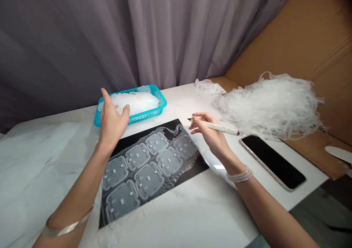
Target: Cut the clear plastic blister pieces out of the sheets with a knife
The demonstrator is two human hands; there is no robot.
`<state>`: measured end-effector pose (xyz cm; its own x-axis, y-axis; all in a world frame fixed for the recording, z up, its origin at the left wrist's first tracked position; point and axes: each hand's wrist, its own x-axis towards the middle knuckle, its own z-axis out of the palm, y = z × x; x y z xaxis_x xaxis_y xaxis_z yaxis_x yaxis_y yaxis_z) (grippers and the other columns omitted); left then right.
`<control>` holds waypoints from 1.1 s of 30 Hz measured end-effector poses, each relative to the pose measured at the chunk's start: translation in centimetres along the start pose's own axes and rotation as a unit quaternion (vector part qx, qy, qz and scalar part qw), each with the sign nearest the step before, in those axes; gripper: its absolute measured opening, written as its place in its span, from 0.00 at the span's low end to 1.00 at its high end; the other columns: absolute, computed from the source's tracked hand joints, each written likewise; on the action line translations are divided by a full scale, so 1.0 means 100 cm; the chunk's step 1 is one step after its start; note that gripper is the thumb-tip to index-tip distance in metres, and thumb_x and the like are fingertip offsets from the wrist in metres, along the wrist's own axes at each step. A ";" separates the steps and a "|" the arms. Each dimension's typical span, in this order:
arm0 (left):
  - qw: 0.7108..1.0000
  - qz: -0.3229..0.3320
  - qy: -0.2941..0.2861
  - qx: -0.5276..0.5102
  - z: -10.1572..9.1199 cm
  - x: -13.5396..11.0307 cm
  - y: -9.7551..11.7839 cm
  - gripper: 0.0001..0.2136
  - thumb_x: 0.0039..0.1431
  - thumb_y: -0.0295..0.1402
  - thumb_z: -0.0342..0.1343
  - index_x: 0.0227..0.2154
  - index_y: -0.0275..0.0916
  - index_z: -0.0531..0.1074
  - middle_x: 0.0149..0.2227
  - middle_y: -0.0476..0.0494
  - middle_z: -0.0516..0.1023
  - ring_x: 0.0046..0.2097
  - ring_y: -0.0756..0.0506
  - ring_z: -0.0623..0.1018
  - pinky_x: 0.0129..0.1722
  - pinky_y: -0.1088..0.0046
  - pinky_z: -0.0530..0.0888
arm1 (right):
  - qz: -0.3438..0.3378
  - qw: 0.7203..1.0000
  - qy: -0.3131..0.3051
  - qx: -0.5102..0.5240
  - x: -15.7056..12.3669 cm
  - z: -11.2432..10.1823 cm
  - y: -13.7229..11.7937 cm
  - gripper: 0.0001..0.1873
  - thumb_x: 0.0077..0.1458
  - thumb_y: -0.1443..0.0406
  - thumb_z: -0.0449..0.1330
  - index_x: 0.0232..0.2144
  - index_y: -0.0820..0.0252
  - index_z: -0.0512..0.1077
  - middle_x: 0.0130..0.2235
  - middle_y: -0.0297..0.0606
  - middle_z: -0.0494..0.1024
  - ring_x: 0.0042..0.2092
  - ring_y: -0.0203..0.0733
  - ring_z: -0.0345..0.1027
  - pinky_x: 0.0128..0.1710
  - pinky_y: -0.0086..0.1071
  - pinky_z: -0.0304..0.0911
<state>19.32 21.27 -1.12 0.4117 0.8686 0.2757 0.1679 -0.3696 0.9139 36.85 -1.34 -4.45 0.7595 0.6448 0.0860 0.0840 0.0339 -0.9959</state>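
Note:
My left hand (113,121) is at the near left side of a turquoise plastic basket (162,107), thumb and fingers spread, with nothing seen in it. A heap of thin, whitish translucent pieces (143,101) fills the basket. My right hand (210,130) is closed around a slim white pen-like tool (220,127), its tip pointing left; the exact kind I cannot make out. Between my hands lies a black mat (202,164). On it is a translucent plastic sheet (147,178) marked with several rounded-square panels with small holes and slots.
A large tangle of thin white plastic scraps (275,105) sits at the right against brown cardboard (316,57). A smartphone (275,163) lies near the right table edge. Clear film (27,174) covers the left of the white table (198,207). Grey curtains (165,32) hang behind.

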 end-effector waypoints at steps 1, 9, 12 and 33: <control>0.994 0.069 0.020 0.083 0.001 -0.013 0.001 0.43 0.59 0.32 0.60 0.71 0.45 0.43 0.71 0.40 0.51 0.68 0.31 0.59 0.68 0.50 0.56 | -0.005 1.000 -0.016 -0.009 -0.003 -0.001 -0.001 0.18 0.57 0.53 0.63 0.42 0.59 0.72 0.32 0.37 0.77 0.36 0.42 0.75 0.37 0.37 0.72; 0.819 0.329 -0.385 0.270 0.033 -0.124 -0.011 0.18 0.68 0.32 0.47 0.57 0.36 0.70 0.61 0.34 0.71 0.64 0.36 0.68 0.63 0.53 0.64 | -0.004 0.982 -0.079 -0.173 -0.060 -0.002 0.004 0.12 0.59 0.56 0.62 0.34 0.58 0.78 0.34 0.39 0.81 0.35 0.45 0.75 0.33 0.36 0.67; 0.805 0.335 -0.397 0.287 0.036 -0.135 -0.022 0.20 0.69 0.32 0.45 0.60 0.35 0.66 0.65 0.32 0.65 0.66 0.35 0.65 0.65 0.52 0.61 | -0.007 0.967 -0.103 -0.233 -0.078 0.000 0.007 0.12 0.62 0.57 0.59 0.33 0.57 0.78 0.33 0.37 0.81 0.33 0.44 0.74 0.31 0.35 0.64; 0.784 0.364 -0.394 0.312 0.035 -0.135 -0.026 0.19 0.69 0.32 0.45 0.57 0.28 0.68 0.63 0.27 0.67 0.65 0.32 0.66 0.65 0.54 0.60 | -0.178 0.838 -0.155 -0.491 -0.081 0.029 0.011 0.11 0.65 0.67 0.49 0.32 0.59 0.69 0.27 0.40 0.74 0.27 0.41 0.64 0.26 0.34 0.52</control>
<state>16.45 9.39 -8.28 0.9865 -0.0302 0.1612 -0.0640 -0.9759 0.2086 28.91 -4.31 -6.35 0.3815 0.9002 0.2100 0.8767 -0.2804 -0.3908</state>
